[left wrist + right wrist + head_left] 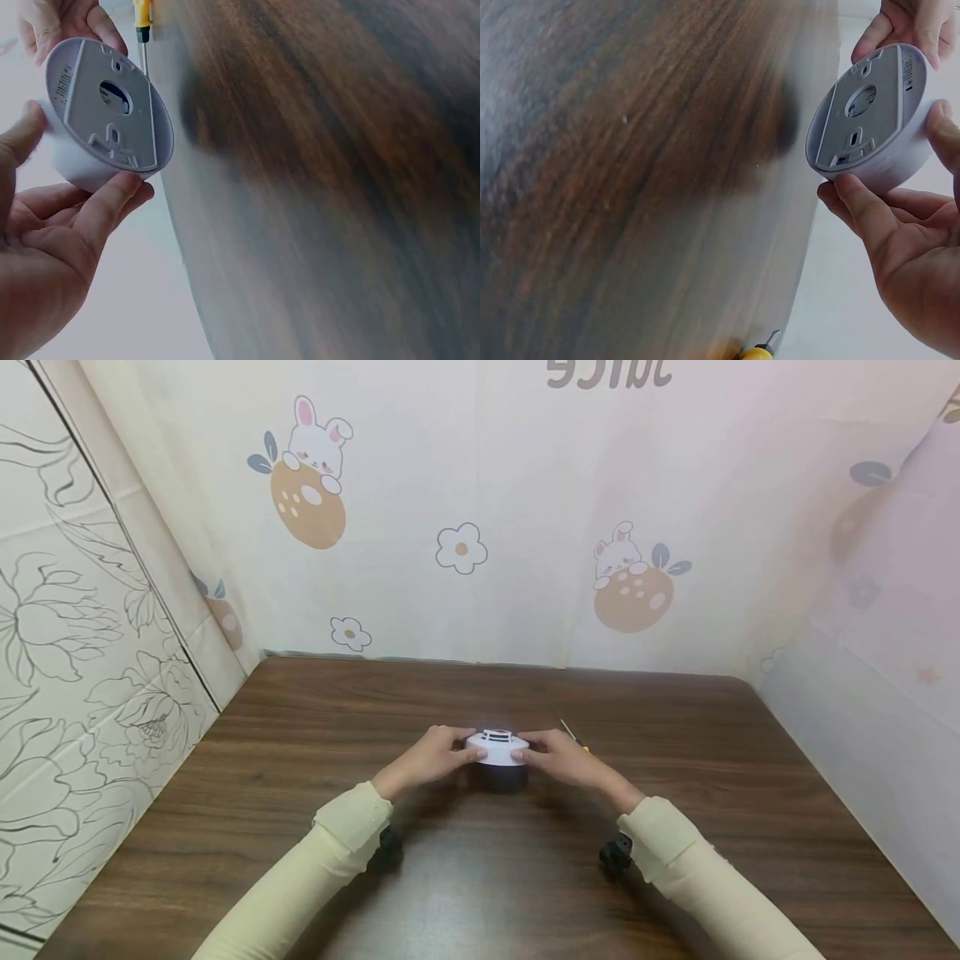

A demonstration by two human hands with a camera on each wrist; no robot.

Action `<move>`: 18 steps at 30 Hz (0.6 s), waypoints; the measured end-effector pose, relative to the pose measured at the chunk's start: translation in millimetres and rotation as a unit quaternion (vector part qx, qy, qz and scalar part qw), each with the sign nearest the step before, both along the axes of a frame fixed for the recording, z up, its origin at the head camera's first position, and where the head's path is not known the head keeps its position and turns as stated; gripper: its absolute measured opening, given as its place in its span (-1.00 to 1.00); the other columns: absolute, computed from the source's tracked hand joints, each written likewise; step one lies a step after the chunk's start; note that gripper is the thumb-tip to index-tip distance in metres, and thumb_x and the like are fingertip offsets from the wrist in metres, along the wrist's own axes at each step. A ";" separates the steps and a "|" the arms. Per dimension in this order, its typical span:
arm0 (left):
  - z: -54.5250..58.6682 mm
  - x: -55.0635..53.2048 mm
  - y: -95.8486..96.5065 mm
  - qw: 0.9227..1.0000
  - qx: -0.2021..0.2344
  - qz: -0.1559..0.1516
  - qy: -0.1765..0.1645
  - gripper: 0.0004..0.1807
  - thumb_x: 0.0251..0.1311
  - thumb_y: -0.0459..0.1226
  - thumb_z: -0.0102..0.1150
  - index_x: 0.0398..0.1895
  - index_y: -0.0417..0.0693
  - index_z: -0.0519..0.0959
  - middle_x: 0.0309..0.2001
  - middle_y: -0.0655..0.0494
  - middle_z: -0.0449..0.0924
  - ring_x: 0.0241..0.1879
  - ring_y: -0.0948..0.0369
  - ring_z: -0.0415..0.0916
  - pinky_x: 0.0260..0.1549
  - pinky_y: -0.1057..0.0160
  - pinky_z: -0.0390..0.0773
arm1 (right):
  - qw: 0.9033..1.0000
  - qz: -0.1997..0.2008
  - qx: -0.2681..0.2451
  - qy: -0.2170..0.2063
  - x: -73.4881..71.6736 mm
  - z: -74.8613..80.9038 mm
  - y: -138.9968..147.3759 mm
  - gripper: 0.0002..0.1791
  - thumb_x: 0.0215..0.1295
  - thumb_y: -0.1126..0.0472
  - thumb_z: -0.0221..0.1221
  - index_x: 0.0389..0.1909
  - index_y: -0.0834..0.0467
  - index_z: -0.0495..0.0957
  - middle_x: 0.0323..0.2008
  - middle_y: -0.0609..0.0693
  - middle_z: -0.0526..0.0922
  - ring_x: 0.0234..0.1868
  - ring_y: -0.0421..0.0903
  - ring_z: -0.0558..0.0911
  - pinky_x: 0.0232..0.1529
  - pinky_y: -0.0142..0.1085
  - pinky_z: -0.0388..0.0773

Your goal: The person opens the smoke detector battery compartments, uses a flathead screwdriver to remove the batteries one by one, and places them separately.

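Between both hands, a white round smoke detector (497, 753) is held above the table, its vented side toward the head camera. My left hand (433, 755) grips its left rim, thumb on the near face. The opposite rim is gripped by my right hand (558, 757) in the same way. Both wrist views show the underside: a flat mounting plate (112, 112) with slots and a round central hole. A printed label (908, 73) sits beside that plate. Just beyond the right hand lies a screwdriver (567, 729) with a yellow handle (142, 13), partly hidden in the head view.
The brown wood-grain table (360, 702) extends beneath both arms. A printed curtain (465, 468) hangs along its back edge, with more fabric on the left and right. Dark wrist-worn devices (616, 855) show below the sleeves.
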State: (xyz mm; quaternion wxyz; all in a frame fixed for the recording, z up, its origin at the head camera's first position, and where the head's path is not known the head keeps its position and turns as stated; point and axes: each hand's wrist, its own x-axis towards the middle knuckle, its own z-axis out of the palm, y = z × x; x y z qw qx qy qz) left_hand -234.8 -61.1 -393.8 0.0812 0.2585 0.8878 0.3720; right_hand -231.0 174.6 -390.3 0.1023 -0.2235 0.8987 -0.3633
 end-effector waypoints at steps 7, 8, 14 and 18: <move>-0.3 1.1 -1.5 1.000 0.016 -0.018 0.008 -0.34 0.06 -0.05 0.13 0.16 -0.26 0.31 0.06 0.00 0.42 -0.15 0.28 0.41 -0.03 0.24 0.45 | 1.000 -0.004 -0.019 -0.012 1.5 1.6 2.6 -0.36 0.14 -0.15 0.05 0.10 0.25 0.37 -0.10 0.04 0.54 -0.26 -0.13 0.47 -0.25 -0.31 0.47; -0.5 1.1 -1.5 1.000 0.017 -0.017 0.011 -0.36 0.07 -0.06 0.13 0.16 -0.27 0.31 0.05 0.00 0.44 -0.18 0.27 0.41 -0.05 0.25 0.45 | 1.000 -0.004 -0.022 -0.016 1.8 1.7 2.9 -0.35 0.13 -0.15 0.05 0.10 0.24 0.37 -0.11 0.03 0.54 -0.26 -0.12 0.47 -0.27 -0.32 0.46; -1.2 1.4 -2.2 1.000 0.019 -0.008 0.021 -0.38 0.09 -0.06 0.09 0.16 -0.25 0.32 0.03 0.02 0.45 -0.24 0.27 0.39 -0.12 0.29 0.47 | 0.999 0.006 -0.040 -0.017 2.1 1.4 4.7 -0.38 0.12 -0.10 0.10 0.14 0.19 0.34 0.00 0.04 0.49 -0.11 -0.14 0.50 -0.09 -0.23 0.50; -0.4 2.4 -3.5 1.000 0.025 0.007 0.017 -0.40 0.13 -0.05 0.02 0.16 -0.24 0.32 0.05 0.04 0.44 -0.21 0.28 0.39 -0.09 0.27 0.47 | 0.998 0.026 -0.055 -0.014 1.4 1.3 6.7 -0.44 0.15 0.04 0.13 0.15 0.19 0.32 0.06 0.07 0.45 0.00 -0.11 0.47 -0.02 -0.19 0.46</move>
